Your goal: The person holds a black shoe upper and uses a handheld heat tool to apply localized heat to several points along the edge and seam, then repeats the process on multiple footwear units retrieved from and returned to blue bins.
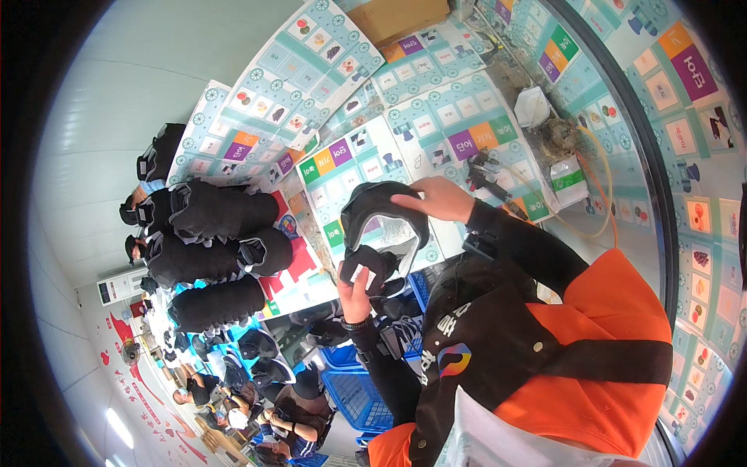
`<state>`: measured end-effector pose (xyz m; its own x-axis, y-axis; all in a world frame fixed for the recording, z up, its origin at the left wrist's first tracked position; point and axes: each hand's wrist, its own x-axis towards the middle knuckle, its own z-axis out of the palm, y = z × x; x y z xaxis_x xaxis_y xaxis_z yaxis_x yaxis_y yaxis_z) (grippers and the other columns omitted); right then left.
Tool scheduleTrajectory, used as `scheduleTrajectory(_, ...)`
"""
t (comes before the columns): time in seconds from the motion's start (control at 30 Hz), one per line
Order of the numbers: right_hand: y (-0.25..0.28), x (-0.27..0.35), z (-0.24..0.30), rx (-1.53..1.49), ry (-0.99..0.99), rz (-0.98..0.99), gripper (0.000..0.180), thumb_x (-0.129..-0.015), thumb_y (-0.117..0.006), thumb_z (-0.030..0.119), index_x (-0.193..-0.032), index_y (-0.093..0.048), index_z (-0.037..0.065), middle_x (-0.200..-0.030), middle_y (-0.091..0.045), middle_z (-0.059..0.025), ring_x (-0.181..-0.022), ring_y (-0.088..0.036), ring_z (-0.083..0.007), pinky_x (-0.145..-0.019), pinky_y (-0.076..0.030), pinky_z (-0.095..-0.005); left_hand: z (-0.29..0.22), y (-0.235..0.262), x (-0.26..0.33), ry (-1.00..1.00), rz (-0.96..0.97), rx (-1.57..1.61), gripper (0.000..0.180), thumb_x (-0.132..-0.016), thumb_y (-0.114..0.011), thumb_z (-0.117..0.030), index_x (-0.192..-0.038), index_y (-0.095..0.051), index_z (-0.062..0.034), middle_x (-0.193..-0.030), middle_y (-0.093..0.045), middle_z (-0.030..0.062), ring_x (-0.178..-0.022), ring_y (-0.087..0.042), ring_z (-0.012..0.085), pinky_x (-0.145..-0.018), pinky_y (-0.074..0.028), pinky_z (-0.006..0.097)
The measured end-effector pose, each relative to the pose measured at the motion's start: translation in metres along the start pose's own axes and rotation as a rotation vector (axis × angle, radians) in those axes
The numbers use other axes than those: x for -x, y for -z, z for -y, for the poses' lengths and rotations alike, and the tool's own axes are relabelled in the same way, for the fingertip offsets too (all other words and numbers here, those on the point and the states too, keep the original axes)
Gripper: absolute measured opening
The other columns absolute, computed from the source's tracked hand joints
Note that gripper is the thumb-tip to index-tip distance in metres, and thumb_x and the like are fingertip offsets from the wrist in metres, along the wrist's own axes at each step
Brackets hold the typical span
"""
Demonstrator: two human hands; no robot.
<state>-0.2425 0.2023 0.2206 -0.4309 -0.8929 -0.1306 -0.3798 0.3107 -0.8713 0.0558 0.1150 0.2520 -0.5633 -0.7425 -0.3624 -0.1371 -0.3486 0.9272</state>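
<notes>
A black cap (377, 204) is held between my two hands above the table. My right hand (443, 199) pinches its upper edge, thumb on top. Lower down, my left hand (355, 297) grips the cap's other end, beside a small white label. A pale inner side shows through the cap's curved opening. Left of the hands, black caps (226, 214) lie nested in several long stacks on the table. Beyond my right hand lies a dark hand tool (492, 183) with a trigger-like grip and a hose.
Printed teal and white sheets (334, 191) cover the table. A cardboard box (397, 19) sits at the far edge. A yellow hose (605, 210) curves on the right, near a white cup-like container (532, 107). Blue crates (354, 397) stand below the table; several people work farther left.
</notes>
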Motion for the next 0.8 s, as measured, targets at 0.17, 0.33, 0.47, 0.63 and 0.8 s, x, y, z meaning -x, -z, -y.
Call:
scheduleTrajectory(0.17,0.012,-0.027,0.02,0.215,-0.208,0.187,0.094,-0.09,-0.037,0.082,-0.064,-0.07,-0.002,-0.061,-0.066,-0.02,-0.071,-0.069,-0.0402,-0.075,-0.053,-0.0462,-0.003,0.006,-0.004,-0.146,-0.037,-0.073,0.024,-0.095,-0.062,-0.007,-0.118,-0.061,-0.0022,-0.108,-0.064,0.0045,-0.094,-0.062,0.0146,-0.083,-0.051,0.028)
scheduleTrajectory(0.33,0.002,-0.046,0.001,0.168,-0.291,0.404,0.087,-0.098,-0.028,0.071,-0.082,-0.07,-0.003,-0.073,-0.068,-0.02,-0.076,-0.069,-0.0389,-0.076,-0.054,-0.043,-0.009,0.009,-0.001,-0.204,0.079,-0.304,0.024,-0.092,-0.065,-0.004,-0.116,-0.064,-0.0004,-0.107,-0.066,0.0037,-0.102,-0.059,0.0137,-0.091,-0.045,0.028)
scheduleTrajectory(0.47,-0.013,-0.029,-0.027,0.119,0.111,0.136,0.075,-0.1,-0.041,0.063,-0.12,-0.063,-0.006,-0.099,-0.07,-0.0268,-0.089,-0.068,-0.0431,-0.081,-0.053,-0.046,-0.014,-0.013,0.001,-0.034,-0.246,0.071,0.029,-0.095,-0.062,-0.011,-0.123,-0.062,-0.006,-0.107,-0.068,0.0044,-0.091,-0.066,0.0152,-0.07,-0.055,0.028)
scheduleTrajectory(0.63,0.004,0.01,-0.007,-0.215,-0.048,0.229,0.081,-0.088,-0.062,0.066,-0.119,-0.064,-0.009,-0.107,-0.07,-0.0255,-0.1,-0.069,-0.0368,-0.089,-0.051,-0.0389,-0.003,-0.011,-0.013,-0.008,-0.264,0.255,0.034,-0.093,-0.061,-0.012,-0.127,-0.058,-0.0069,-0.109,-0.068,0.0066,-0.091,-0.067,0.019,-0.067,-0.051,0.032)
scheduleTrajectory(0.8,-0.011,0.013,-0.012,-0.205,-0.035,0.211,0.041,-0.083,-0.073,0.029,-0.111,-0.066,-0.001,-0.103,-0.072,-0.0165,-0.096,-0.069,-0.0303,-0.084,-0.052,-0.0347,-0.011,-0.028,-0.019,0.061,-0.33,0.374,0.033,-0.094,-0.061,-0.013,-0.125,-0.058,-0.0046,-0.109,-0.069,0.0066,-0.087,-0.066,0.0175,-0.07,-0.05,0.031)
